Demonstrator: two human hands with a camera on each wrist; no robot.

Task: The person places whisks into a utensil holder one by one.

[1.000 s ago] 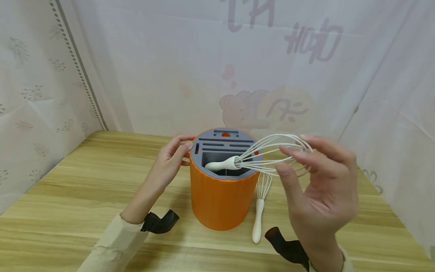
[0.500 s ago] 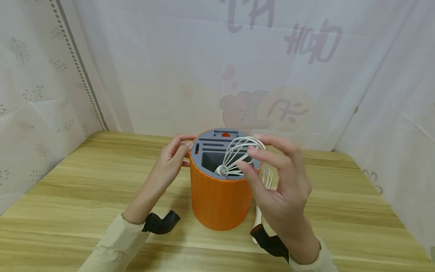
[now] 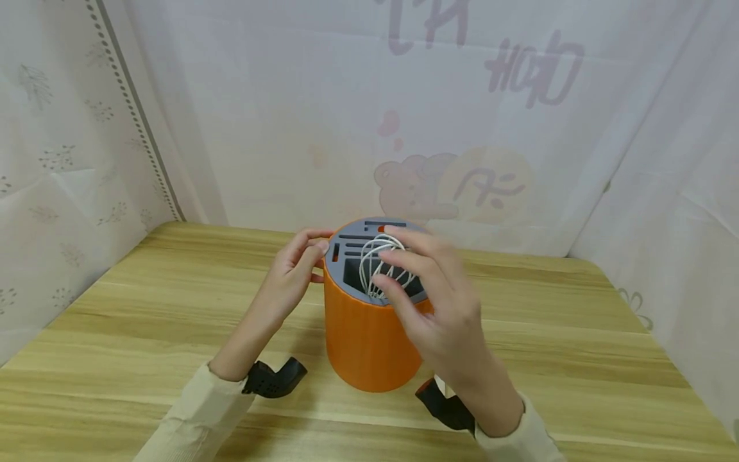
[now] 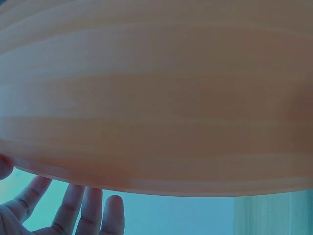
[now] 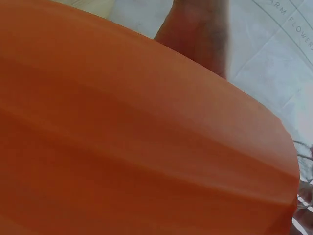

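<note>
An orange utensil holder [image 3: 372,350] with a grey slotted lid [image 3: 346,282] stands upright on the table. My left hand [image 3: 297,260] rests against its left side, thumb at the rim. In the left wrist view its fingers [image 4: 90,208] look mostly straight beside the wall. With thumb and fingertips, my right hand [image 3: 441,295] pinches the wire loops of a white whisk [image 3: 369,266] over the large opening. The whisk's handle is down inside, hidden by the front rim. In the right wrist view, wires and fingertips show at the right edge.
A pale bit of a second whisk [image 3: 441,385] shows beside my right wrist; the rest is hidden. Black wrist mounts [image 3: 276,378] sit on both arms. The wooden table [image 3: 144,321] backs onto a printed cloth [image 3: 260,128], with cloth at both sides.
My right hand has moved left and over the holder. The whisk has tipped from nearly level to upright, its handle sinking into the large opening. The left hand has stayed in place.
</note>
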